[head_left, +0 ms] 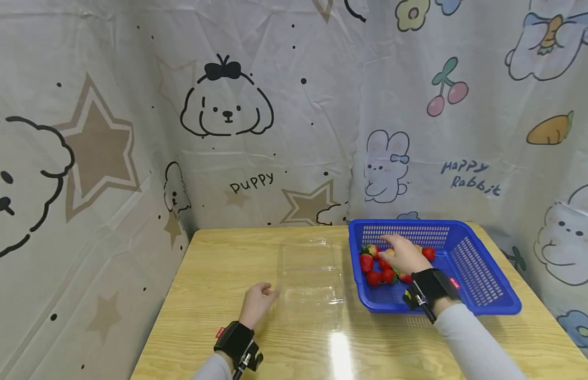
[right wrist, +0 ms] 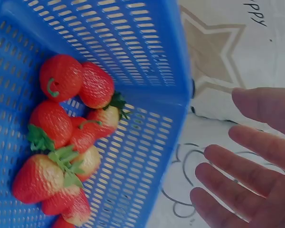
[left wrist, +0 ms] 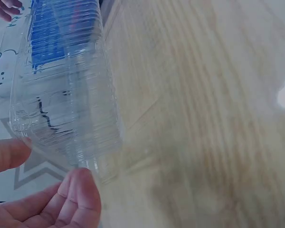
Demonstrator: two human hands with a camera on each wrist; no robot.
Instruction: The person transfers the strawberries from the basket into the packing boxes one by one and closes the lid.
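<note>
- Hovering above strawberries [right wrist: 50, 124] in a blue basket [head_left: 407, 223]: right hand [head_left: 405, 254], fingers spread wide.
- Left hand [head_left: 257, 304]: thumb and fingers parted, at clear box [head_left: 310, 287] edge.

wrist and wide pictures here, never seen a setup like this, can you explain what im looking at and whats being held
There is no robot: you see a person's bare left hand and right hand. The wide picture comes from a camera worn on the head, looking forward and down. The other two come from cameras worn on each wrist, so each shows one hand close up.

On the wooden table are a clear plastic box and a blue basket holding red fruit, strawberries among them.

The right hand is above the basket, fingers spread, holding nothing. The left hand is at the box's edge; I can't tell whether it grips it.
</note>
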